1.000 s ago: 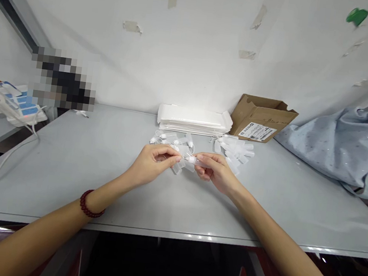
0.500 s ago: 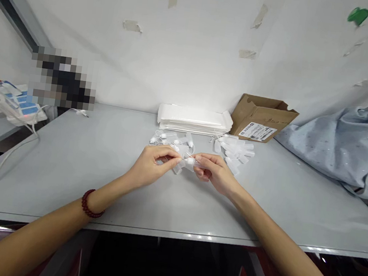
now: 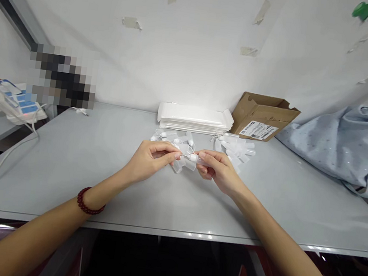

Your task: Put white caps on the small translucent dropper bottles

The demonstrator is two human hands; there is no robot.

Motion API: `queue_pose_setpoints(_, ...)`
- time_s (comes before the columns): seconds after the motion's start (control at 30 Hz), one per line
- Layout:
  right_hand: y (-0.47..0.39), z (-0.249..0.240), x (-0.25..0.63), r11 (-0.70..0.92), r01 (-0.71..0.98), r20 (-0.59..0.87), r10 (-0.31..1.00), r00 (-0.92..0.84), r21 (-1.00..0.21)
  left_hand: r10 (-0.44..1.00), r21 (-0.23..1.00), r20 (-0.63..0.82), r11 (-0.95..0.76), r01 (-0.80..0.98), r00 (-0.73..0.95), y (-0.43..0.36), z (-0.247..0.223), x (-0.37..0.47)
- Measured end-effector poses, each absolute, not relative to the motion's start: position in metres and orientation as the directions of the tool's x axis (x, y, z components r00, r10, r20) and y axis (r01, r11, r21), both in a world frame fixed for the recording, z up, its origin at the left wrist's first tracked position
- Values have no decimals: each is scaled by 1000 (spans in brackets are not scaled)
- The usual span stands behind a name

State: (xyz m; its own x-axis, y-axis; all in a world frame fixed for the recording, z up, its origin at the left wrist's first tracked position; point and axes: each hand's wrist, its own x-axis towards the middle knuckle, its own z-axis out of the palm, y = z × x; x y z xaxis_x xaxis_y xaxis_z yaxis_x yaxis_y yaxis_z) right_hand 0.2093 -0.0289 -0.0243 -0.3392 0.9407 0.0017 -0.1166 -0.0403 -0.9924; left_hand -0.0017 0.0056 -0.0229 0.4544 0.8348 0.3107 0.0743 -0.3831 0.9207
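Observation:
Between my hands is a small translucent bottle with a white cap (image 3: 193, 158). My right hand (image 3: 218, 169) pinches its body, with the capped end pointing left. A thin white string runs from the cap to my left hand (image 3: 154, 159), whose thumb and forefinger are pressed together on it. Several similar bottles (image 3: 170, 135) with white caps and strings lie in a pile just behind and beneath my hands. Another pile of bottles (image 3: 241, 149) lies behind my right hand.
A stack of white flat packs (image 3: 195, 119) is against the wall, beside an open cardboard box (image 3: 263, 119). On the right lies a light blue bag (image 3: 336, 140). A power strip (image 3: 22, 101) with cables is at the far left of the grey table (image 3: 174, 213).
My hands have moved slightly apart, the right one a little to the right with the bottle. More of the string shows between them. The view has shifted slightly.

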Motion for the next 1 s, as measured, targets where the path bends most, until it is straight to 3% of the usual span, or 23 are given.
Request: queue_pose_setpoints(1.0,-28,-34,209,-44,-35,-28,928,-372,-998,857,936,266,-340,96,442,2,-34,3)
